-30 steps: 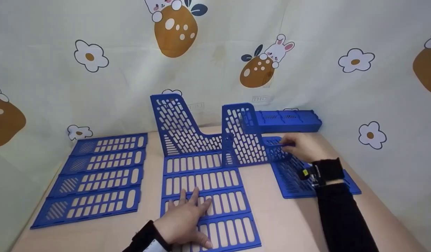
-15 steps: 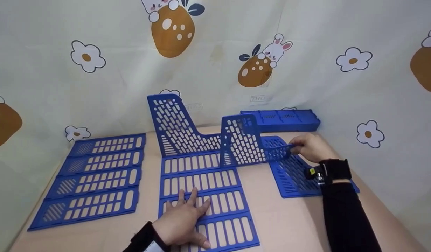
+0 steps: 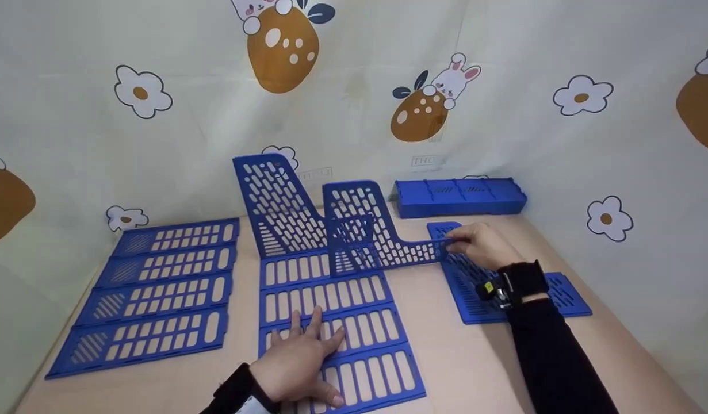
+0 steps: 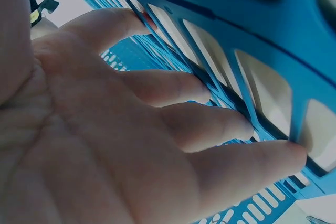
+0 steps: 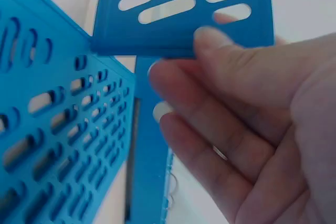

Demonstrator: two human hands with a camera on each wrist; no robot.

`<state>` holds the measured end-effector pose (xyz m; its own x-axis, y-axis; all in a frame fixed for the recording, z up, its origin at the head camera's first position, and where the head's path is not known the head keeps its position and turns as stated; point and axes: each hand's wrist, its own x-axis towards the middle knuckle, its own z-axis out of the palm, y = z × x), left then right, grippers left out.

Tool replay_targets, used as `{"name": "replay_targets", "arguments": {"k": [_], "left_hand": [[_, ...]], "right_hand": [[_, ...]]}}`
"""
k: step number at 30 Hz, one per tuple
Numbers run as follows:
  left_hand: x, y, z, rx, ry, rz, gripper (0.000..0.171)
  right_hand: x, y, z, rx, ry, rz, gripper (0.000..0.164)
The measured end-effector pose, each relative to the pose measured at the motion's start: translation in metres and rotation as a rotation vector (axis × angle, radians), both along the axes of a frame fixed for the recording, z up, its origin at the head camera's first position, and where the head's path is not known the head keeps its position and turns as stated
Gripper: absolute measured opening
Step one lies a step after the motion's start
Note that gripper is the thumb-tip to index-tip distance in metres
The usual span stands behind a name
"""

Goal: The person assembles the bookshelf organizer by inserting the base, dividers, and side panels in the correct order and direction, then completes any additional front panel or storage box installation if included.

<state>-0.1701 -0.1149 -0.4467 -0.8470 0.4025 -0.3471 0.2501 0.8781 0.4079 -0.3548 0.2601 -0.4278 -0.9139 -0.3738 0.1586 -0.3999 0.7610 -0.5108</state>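
Observation:
My right hand (image 3: 483,246) pinches the low end of a blue perforated side panel of a file holder (image 3: 382,230), which stands upright over the far part of the slotted blue panel (image 3: 326,315). In the right wrist view, the thumb lies on the face of the held panel (image 5: 181,39), with fingers behind its edge. Another side panel (image 3: 284,215) of the same shape stands upright at the slotted panel's far edge. My left hand (image 3: 299,362) rests on the slotted panel with its fingers spread. Whether the held panel's lower edge touches the slotted panel, I cannot tell.
A second blue panel with windows (image 3: 152,293) lies flat at the left. More perforated side panels (image 3: 561,296) lie at the right, partly under my right arm. A long blue box-like piece (image 3: 460,198) sits at the back right, near the patterned curtain (image 3: 354,115).
My right hand has lowered and then moved left with the side panel, which now stands further over the slotted panel. My left hand has stayed in place.

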Motion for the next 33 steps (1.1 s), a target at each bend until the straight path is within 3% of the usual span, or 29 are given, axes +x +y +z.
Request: {"name": "replay_targets", "arguments": {"k": [7, 12, 15, 18, 21, 26, 29, 33], "left_hand": [[-0.002, -0.001, 0.0, 0.001, -0.026, 0.02, 0.105], [-0.005, -0.005, 0.001, 0.059, -0.021, 0.035, 0.118], [-0.008, -0.011, 0.002, 0.051, 0.041, 0.11, 0.135], [-0.01, -0.02, 0.005, -0.037, 0.105, 0.232, 0.146], [-0.012, -0.028, 0.006, -0.108, 0.089, 0.296, 0.146], [-0.018, -0.031, 0.004, -0.093, 0.038, 0.241, 0.142], [-0.02, -0.031, 0.002, -0.112, 0.071, 0.208, 0.143], [-0.02, -0.03, 0.001, -0.126, 0.1, 0.195, 0.143]], "right_hand": [[0.004, -0.031, -0.006, -0.056, -0.027, 0.084, 0.014], [0.004, -0.034, -0.009, -0.006, -0.022, 0.022, 0.012], [0.003, -0.031, -0.007, 0.048, -0.001, -0.009, 0.012], [0.002, -0.028, -0.005, 0.074, -0.004, -0.016, 0.013], [0.001, -0.029, -0.005, 0.09, -0.022, -0.007, 0.01], [0.001, -0.032, -0.009, 0.068, -0.024, -0.017, 0.008], [0.003, -0.037, -0.013, 0.033, -0.004, -0.043, 0.008], [0.005, -0.054, -0.018, -0.01, 0.01, 0.0, 0.008]]}}
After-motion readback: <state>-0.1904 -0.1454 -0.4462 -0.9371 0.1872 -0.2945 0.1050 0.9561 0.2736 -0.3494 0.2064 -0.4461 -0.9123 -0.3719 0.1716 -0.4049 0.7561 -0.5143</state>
